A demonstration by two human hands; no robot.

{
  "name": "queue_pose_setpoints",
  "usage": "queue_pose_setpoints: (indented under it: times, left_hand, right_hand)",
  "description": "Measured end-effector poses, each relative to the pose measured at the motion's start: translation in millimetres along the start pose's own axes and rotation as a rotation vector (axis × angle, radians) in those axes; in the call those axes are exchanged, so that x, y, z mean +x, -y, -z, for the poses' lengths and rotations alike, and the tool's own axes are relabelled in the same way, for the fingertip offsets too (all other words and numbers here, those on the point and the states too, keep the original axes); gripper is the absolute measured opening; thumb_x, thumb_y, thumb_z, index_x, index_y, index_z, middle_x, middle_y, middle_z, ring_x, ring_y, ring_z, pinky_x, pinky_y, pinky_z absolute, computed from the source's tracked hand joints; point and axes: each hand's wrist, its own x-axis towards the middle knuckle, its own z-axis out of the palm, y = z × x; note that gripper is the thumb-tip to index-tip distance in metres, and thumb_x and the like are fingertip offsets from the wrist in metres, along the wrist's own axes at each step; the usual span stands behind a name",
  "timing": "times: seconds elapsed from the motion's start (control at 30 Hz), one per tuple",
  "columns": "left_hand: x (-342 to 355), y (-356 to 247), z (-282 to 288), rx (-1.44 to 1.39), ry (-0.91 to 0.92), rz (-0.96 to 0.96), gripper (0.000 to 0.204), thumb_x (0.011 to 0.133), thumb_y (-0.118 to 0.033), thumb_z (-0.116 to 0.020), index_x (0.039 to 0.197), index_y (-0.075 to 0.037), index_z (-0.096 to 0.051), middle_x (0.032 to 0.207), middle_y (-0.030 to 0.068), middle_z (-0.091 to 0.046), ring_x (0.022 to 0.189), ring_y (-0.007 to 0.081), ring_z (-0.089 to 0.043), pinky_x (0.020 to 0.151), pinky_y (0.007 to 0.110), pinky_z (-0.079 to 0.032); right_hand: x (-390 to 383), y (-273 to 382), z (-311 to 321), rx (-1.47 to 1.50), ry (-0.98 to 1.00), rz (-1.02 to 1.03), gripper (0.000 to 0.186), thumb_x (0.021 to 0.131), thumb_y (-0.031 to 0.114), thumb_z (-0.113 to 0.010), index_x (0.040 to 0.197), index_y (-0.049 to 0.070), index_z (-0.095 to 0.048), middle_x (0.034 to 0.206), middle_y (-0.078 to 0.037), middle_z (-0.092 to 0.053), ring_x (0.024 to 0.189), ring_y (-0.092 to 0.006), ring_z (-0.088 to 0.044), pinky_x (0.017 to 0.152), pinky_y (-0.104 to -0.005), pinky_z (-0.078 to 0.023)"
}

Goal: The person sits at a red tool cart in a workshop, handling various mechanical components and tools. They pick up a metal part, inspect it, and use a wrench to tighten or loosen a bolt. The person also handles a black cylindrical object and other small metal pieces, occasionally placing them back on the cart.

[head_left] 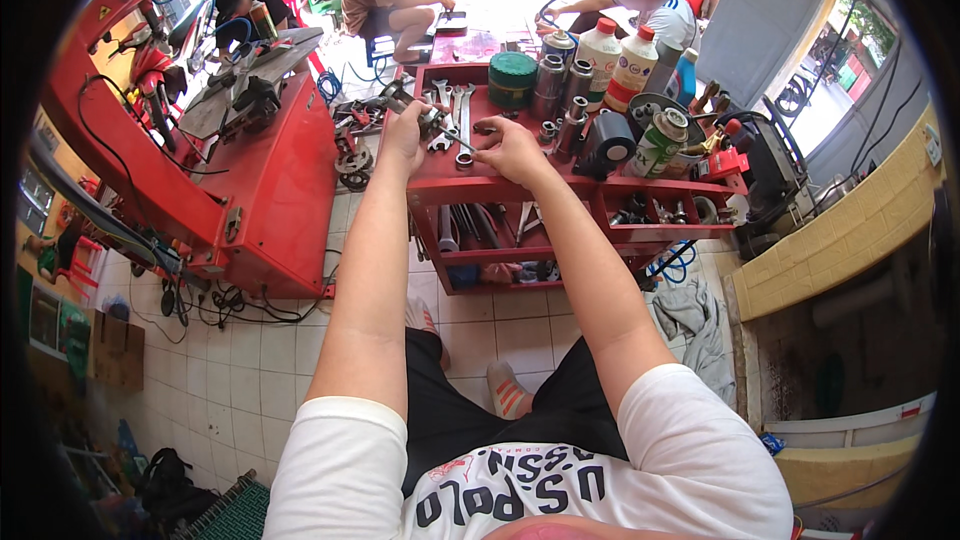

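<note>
Both my hands are raised over the near left part of a red tool cart [570,186]. My left hand [406,136] is closed around a dark metal part [432,120] with a thin shaft pointing to the right; its exact kind I cannot make out. The fingers of my right hand [512,154] are bent in a pinch at the shaft's right end. Several silver wrenches [463,112] lie on the cart top just beyond and between my hands.
A green tub [511,79], metal spray cans [549,84], white bottles [633,68] and a black power tool [604,145] crowd the cart's right. A red machine [262,190] stands left. Several people sit beyond. A grey cloth [695,325] lies on the tiles.
</note>
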Motion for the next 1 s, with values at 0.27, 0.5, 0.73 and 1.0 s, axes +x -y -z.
queue_pose_setpoints:
  times: [0.27, 0.5, 0.73, 1.0]
  left_hand:
    - [1.3, 1.3, 0.6, -0.032, 0.011, 0.058, 0.012, 0.093, -0.01, -0.066, 0.102, -0.004, -0.062, 0.107, 0.0102, -0.072, 0.094, 0.0216, -0.073, 0.085, 0.037, -0.063]
    - [-1.3, 2.3, -14.1, 0.07, 0.069, 0.018, 0.032, 0.095, -0.019, -0.079, 0.113, -0.005, -0.056, 0.105, 0.006, -0.069, 0.094, 0.0165, -0.072, 0.076, 0.034, -0.066]
    - [-4.3, 1.9, -13.3, 0.096, 0.079, -0.016, 0.035, 0.094, -0.02, -0.081, 0.114, -0.005, -0.056, 0.103, 0.0042, -0.068, 0.09, 0.0137, -0.07, 0.073, 0.033, -0.067]
    - [-1.7, 4.4, -11.8, 0.124, 0.066, -0.027, 0.023, 0.098, -0.02, -0.075, 0.109, -0.003, -0.065, 0.103, 0.0074, -0.074, 0.097, 0.0198, -0.076, 0.079, 0.034, -0.067]
  right_hand:
    - [2.6, -9.1, -0.5, 0.029, -0.175, 0.052, 0.05, 0.088, 0.015, -0.083, 0.133, 0.003, -0.066, 0.097, -0.01, -0.078, 0.09, -0.0145, -0.07, 0.08, -0.0329, -0.055]
    - [16.8, -24.7, 4.1, 0.163, 0.104, -0.147, 0.033, 0.095, 0.029, -0.077, 0.112, 0.0, -0.076, 0.096, -0.012, -0.078, 0.084, -0.0201, -0.071, 0.081, -0.0363, -0.054]
    - [6.4, -22.2, -1.3, 0.018, -0.094, 0.002, 0.038, 0.098, 0.035, -0.072, 0.113, 0.0, -0.075, 0.09, -0.013, -0.076, 0.078, -0.0205, -0.069, 0.078, -0.0365, -0.054]
    - [13.9, -16.9, 4.2, 0.109, 0.128, -0.221, 0.037, 0.098, 0.035, -0.071, 0.11, 0.0, -0.076, 0.086, -0.014, -0.073, 0.083, -0.0219, -0.069, 0.08, -0.0374, -0.054]
